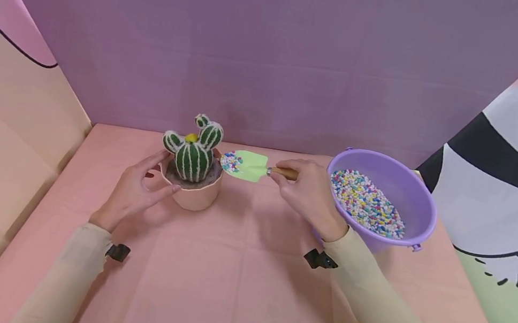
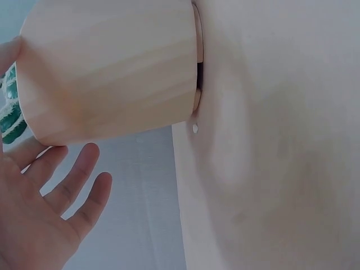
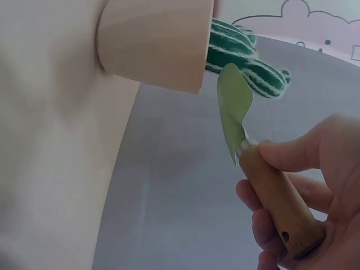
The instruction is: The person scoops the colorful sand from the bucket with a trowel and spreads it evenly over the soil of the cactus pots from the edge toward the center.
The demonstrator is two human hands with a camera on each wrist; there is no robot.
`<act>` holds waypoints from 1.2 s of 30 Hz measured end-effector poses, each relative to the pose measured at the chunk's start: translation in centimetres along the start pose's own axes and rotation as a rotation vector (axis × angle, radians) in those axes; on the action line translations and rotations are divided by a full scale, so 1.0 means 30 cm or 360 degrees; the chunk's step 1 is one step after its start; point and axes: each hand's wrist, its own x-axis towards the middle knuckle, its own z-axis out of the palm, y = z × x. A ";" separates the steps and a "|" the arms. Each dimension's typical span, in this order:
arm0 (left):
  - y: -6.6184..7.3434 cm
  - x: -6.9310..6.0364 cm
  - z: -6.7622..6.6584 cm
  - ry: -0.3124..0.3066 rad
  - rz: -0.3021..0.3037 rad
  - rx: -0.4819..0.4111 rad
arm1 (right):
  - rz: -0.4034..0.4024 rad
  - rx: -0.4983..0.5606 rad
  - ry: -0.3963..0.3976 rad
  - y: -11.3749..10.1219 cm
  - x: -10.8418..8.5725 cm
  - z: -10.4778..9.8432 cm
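Observation:
A knitted-looking green cactus with white stripes stands in grey-brown filling in a peach flowerpot. My left hand holds the pot by its rim, thumb on the near side and fingers at the left; two or more fingers are spread off the wall in the left wrist view. My right hand grips the wooden handle of a small trowel with a light green blade. Colourful pebbles lie on the blade tip, which is at the pot's right rim. The right wrist view shows the blade's underside.
To the right stands a purple bucket, part filled with multicoloured pebbles, close beside my right forearm. A pink cloth covers the table. A purple backdrop rises behind. One pale pebble lies by the pot's base.

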 end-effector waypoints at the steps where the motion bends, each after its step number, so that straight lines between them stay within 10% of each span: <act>1: 0.000 -0.001 0.001 0.0003 -0.0001 -0.0003 | 0.0008 -0.0011 -0.0007 -0.002 0.001 0.003; 19: -0.001 -0.006 0.036 0.0197 0.0060 0.0007 | -0.0390 -0.0333 0.0218 -0.036 0.039 0.074; 30: 0.029 -0.015 0.053 0.0340 0.0086 0.0248 | -0.0397 -0.0470 0.0246 -0.044 0.036 0.087; 36: 0.025 -0.008 0.036 0.0242 0.0093 0.0241 | -0.0362 -0.0476 0.0247 -0.047 0.034 0.086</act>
